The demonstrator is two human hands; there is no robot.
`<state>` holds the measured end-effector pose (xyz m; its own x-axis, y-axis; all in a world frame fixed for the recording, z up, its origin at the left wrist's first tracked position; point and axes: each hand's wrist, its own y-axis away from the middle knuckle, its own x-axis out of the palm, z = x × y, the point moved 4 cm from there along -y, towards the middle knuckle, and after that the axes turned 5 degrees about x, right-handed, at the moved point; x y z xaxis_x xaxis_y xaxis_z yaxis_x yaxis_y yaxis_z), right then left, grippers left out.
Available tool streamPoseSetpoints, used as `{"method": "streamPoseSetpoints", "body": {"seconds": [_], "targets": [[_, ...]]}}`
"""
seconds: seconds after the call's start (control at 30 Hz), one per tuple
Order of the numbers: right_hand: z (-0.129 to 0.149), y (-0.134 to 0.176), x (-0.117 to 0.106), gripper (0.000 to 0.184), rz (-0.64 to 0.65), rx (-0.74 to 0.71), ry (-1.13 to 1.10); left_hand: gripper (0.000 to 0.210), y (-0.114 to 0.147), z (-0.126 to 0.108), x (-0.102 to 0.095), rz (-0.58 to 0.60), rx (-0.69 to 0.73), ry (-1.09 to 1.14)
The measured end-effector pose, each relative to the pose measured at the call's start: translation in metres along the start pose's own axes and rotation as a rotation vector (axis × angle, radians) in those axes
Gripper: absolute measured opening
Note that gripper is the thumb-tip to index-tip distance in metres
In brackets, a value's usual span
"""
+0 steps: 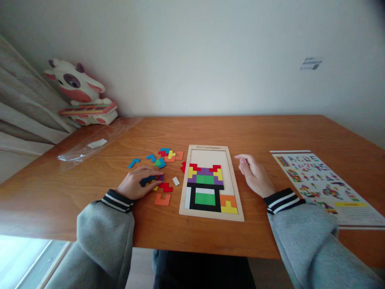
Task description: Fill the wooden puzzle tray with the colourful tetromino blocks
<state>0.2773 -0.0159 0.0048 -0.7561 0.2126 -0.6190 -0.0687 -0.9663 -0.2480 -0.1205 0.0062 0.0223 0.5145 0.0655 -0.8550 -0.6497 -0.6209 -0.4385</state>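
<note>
My left hand (136, 181) is low over a cluster of loose coloured puzzle pieces, thumb and index finger apart. Between its fingertips lies a purple piece (161, 177), and a dark blue piece (148, 180) is partly hidden under the fingers. My right hand (254, 174) rests on the table just right of the puzzle board, index finger stretched out, holding nothing. The wooden puzzle board (211, 218) is partly filled with black, green, purple, yellow, red, white and orange pieces. Its upper part and a strip on the right show bare wood.
Around my left hand lie an orange U-shaped piece (162, 200), a red piece (166, 187), a white piece (176, 181) and several others. A printed pattern sheet (327, 184) lies right. At the back left are a clear plastic bag (99, 140) and a cow toy keyboard (87, 108).
</note>
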Motion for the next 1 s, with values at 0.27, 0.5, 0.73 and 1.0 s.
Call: {"method": "streamPoseSetpoints", "body": {"seconds": [0.27,0.5,0.73,1.0], "targets": [[0.003,0.0,0.002,0.043,0.01,-0.057,-0.028,0.023,-0.004,-0.009,0.0,-0.037,0.082,0.023],[0.002,0.0,0.002,0.04,0.002,-0.085,-0.032,0.034,-0.011,-0.036,0.007,0.012,0.176,0.103],[0.002,0.0,0.003,0.039,-0.003,-0.096,-0.039,0.024,-0.007,-0.032,0.008,-0.023,0.122,0.085],[0.002,0.0,0.003,0.035,0.003,-0.114,-0.039,0.024,-0.011,-0.037,-0.001,-0.06,0.166,0.059]]}}
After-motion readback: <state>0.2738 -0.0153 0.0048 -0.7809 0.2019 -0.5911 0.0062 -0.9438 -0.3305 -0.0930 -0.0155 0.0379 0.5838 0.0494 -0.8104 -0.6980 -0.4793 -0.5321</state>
